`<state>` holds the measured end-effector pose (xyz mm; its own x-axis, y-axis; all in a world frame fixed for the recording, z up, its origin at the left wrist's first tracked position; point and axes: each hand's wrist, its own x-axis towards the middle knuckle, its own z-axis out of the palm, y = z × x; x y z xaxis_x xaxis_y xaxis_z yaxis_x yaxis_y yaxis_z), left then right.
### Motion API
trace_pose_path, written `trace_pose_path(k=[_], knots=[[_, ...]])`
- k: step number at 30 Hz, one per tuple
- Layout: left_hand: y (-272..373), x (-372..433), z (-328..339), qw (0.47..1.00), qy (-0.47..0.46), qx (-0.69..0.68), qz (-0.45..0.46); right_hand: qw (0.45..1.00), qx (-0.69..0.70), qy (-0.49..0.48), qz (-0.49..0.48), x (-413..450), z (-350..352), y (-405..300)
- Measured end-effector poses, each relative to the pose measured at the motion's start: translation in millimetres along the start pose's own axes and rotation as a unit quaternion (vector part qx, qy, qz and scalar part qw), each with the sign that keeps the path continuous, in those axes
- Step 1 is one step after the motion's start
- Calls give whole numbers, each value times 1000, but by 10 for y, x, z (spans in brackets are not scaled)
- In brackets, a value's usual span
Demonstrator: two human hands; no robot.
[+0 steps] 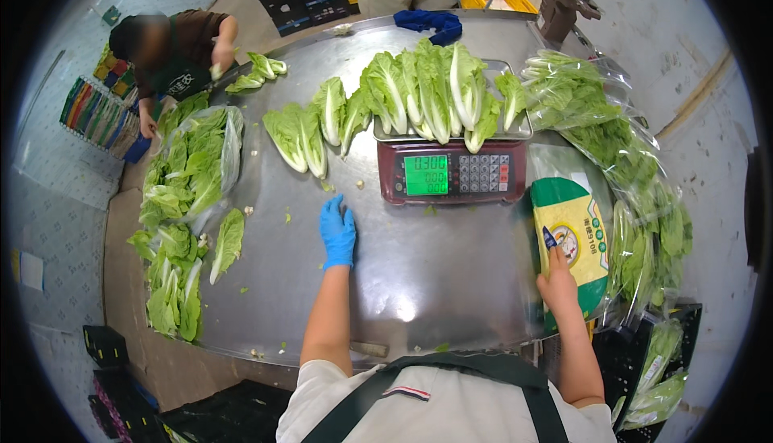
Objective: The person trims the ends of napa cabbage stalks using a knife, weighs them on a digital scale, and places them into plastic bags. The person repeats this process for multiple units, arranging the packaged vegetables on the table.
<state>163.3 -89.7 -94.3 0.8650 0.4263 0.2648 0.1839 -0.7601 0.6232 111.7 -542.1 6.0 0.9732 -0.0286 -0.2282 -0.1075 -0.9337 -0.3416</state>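
Observation:
My left hand (339, 233), in a blue glove, is over the steel table (416, 262) with its fingers slightly curled and nothing in it. Loose heads of romaine-type lettuce (295, 141) lie beyond its fingertips. More lettuce heads (432, 92) are heaped on the pan of a dark red digital scale (453, 172), whose green display is lit. My bare right hand (558, 283) is at a green and yellow printed bag (567, 213), fingertips over its face beside a small dark blue patch (549, 237). Whether the fingers grip anything is unclear.
Clear bags of lettuce (610, 123) line the right edge. At left lie an open plastic bag of lettuce (202, 153) and loose leafy heads (175, 286). A co-worker (175, 50) bends over the far left corner. A blue cloth (430, 24) lies at the back.

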Motion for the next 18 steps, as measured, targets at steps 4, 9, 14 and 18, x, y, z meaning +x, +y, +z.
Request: trace_pose_path(k=[4,9,14,18], knots=[[-171,355,65,987,118,48,97,981,2,70,-179,88,7,-330],[-187,961,55,988,126,-16,85,968,185,6,-168,160,138,-486],[-25,1592,364,983,50,124,124,962,216,-54,-157,146,493,-453],[379,1902,470,961,-51,267,-47,962,212,-34,-166,58,615,-447]])
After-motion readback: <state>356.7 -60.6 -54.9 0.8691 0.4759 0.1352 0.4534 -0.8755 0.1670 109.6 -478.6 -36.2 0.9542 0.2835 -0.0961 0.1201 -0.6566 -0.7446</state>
